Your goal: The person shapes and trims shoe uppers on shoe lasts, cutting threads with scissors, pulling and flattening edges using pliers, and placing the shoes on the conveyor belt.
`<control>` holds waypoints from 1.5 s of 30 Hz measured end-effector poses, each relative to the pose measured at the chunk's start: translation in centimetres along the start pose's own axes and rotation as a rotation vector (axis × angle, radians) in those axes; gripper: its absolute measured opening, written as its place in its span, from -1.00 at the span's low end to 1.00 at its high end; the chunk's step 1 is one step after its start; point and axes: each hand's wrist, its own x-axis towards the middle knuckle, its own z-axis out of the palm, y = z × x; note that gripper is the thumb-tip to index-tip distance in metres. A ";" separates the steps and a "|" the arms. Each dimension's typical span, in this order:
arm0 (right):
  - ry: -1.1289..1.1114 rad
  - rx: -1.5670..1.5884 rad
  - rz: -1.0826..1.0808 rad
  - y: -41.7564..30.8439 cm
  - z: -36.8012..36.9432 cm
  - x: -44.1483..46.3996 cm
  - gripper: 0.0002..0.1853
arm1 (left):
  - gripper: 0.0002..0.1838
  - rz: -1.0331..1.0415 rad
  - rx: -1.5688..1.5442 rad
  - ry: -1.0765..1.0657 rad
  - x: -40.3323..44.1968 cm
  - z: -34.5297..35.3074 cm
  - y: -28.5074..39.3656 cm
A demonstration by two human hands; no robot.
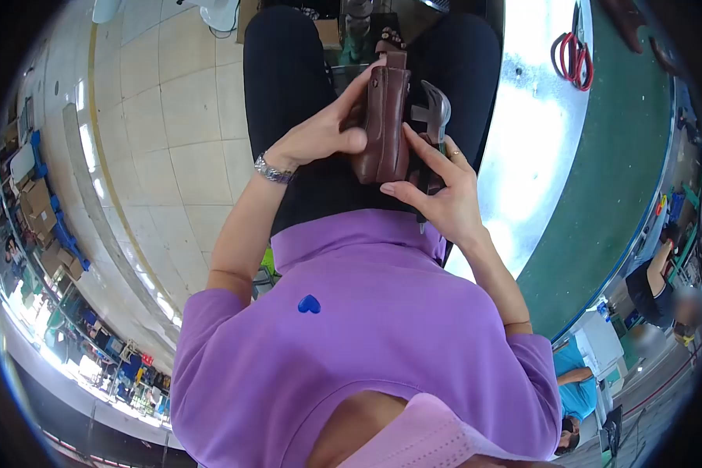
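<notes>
A small brown leather case (388, 125), with a stitched seam along its face and metal studs near its top, is held upright over my lap. My left hand (331, 136), wearing a metal bracelet watch, is closed around its left side, thumb on the near face. My right hand (448, 191), with a ring, rests index finger and thumb against the case's right side and lower corner. A claw hammer (438, 109) is tucked in the same hand, head up beside the case. Its handle is partly hidden by my fingers.
Red-handled scissors (573, 61) lie on the shiny metal surface (522, 156) to my right, next to a green worktop (593, 195). Beyond the case are a tool with a knobbed top (390, 37) and a glass jar (357, 23). Other people work at far right.
</notes>
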 end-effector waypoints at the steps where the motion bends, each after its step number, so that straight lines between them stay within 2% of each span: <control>1: -0.029 -0.036 -0.013 0.2 0.2 -0.3 -0.14 | -0.02 -0.021 -0.047 0.096 0.4 0.9 0.0; 3: 0.136 0.176 -0.006 -0.1 0.0 -0.4 -0.19 | -0.28 -0.060 -0.129 0.284 1.6 2.7 0.9; 4: 0.103 0.370 0.131 -0.1 -0.5 -0.8 -0.30 | -0.52 -0.057 -0.121 0.368 2.1 3.9 1.7; 5: 0.095 0.560 0.275 -0.1 -0.9 -1.3 -0.40 | -0.52 -0.056 -0.120 0.370 2.1 4.0 1.8; 7: -0.068 0.795 0.473 1.0 -2.9 -1.3 -0.52 | -0.53 -0.052 -0.120 0.367 2.3 4.1 1.8; 8: -0.093 0.888 0.470 1.7 -3.3 -1.1 -0.65 | -0.53 -0.053 -0.123 0.357 2.3 4.1 1.7; 12: -0.270 0.826 0.373 1.5 -3.1 -1.1 -0.74 | -0.56 -0.036 -0.125 0.352 1.6 3.8 1.1; 15: -0.544 0.587 0.408 1.5 -3.9 -0.1 -0.64 | -0.61 -0.021 -0.144 0.355 1.4 4.1 1.3; 16: -0.465 0.654 0.423 1.3 -3.3 -0.3 -0.67 | -0.62 -0.021 -0.157 0.357 1.4 4.3 1.4; 19: -0.524 0.660 0.453 1.3 -3.1 0.4 -0.65 | -0.64 0.011 -0.106 0.433 1.3 5.0 1.4; 23: -0.481 0.779 0.460 0.9 -2.2 0.5 -0.64 | -0.62 0.050 -0.089 0.425 1.2 4.9 0.6; 26: -0.625 0.724 0.440 0.3 -2.8 1.2 -0.65 | -0.58 0.058 -0.022 0.438 0.9 5.3 0.6; 30: -0.625 0.394 0.416 -0.9 -3.2 1.3 -0.59 | -0.54 0.091 0.106 0.498 0.5 5.7 -0.3; 33: -0.506 0.109 0.221 -1.4 -3.0 0.8 -0.59 | -0.50 0.095 0.167 0.522 0.4 6.0 -0.5; 36: -0.461 -0.135 0.176 -2.8 -3.1 0.6 -0.60 | -0.46 0.062 0.226 0.529 0.6 5.9 -0.6; 39: -0.423 -0.056 0.257 -2.9 -2.5 0.2 -0.60 | -0.44 0.032 0.249 0.533 0.5 5.8 -0.4; 42: -0.400 0.132 0.440 -3.4 -1.4 -0.2 -0.62 | -0.43 0.048 0.254 0.547 0.6 5.5 -0.1; 45: -0.285 -0.028 0.336 -3.6 -0.7 -0.7 -0.61 | -0.42 0.046 0.249 0.552 0.8 5.3 -0.3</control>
